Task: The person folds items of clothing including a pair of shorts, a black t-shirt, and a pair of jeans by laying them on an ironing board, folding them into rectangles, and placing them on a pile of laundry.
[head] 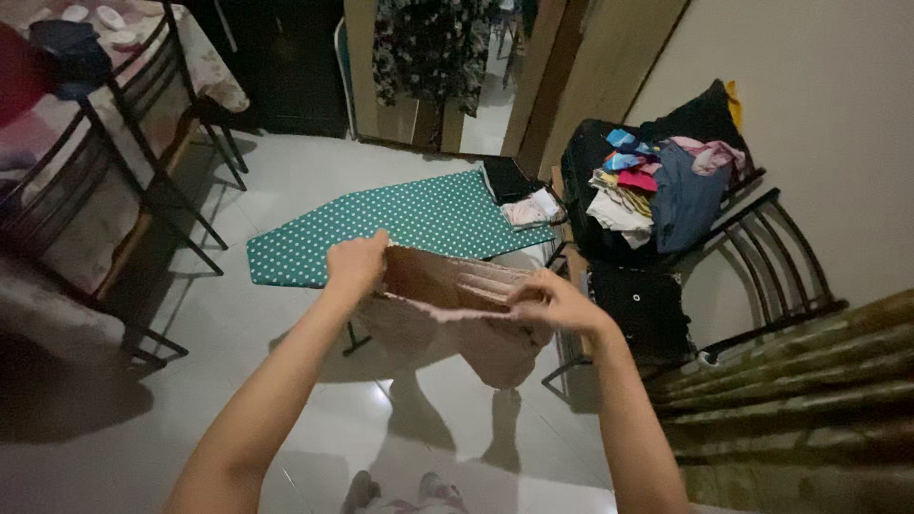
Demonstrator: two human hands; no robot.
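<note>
At the far left a dining table (205, 71) with dark metal chairs (143, 181) stands well apart from the work. Nearer the middle, the left hand (355, 264) is closed in a pinch on the left upper edge of a pinkish-tan garment (457, 309), thumb toward the person and fingers behind the cloth. The garment is held up in the air between both hands, its top edge stretched roughly level from left to right and the rest hanging down toward the tiled floor (314, 409). Its long axis, as held, runs across the body. Just beyond it lies the green polka-dot ironing board (400, 224), its length slanting from lower left up to the right, and the left hand sits closer to the board's near edge. The right hand (557, 303) pinches the garment's right upper edge, fingers curled over it. Farther right, a chair (762, 257) carries a heap of mixed clothes (657, 186).
</note>
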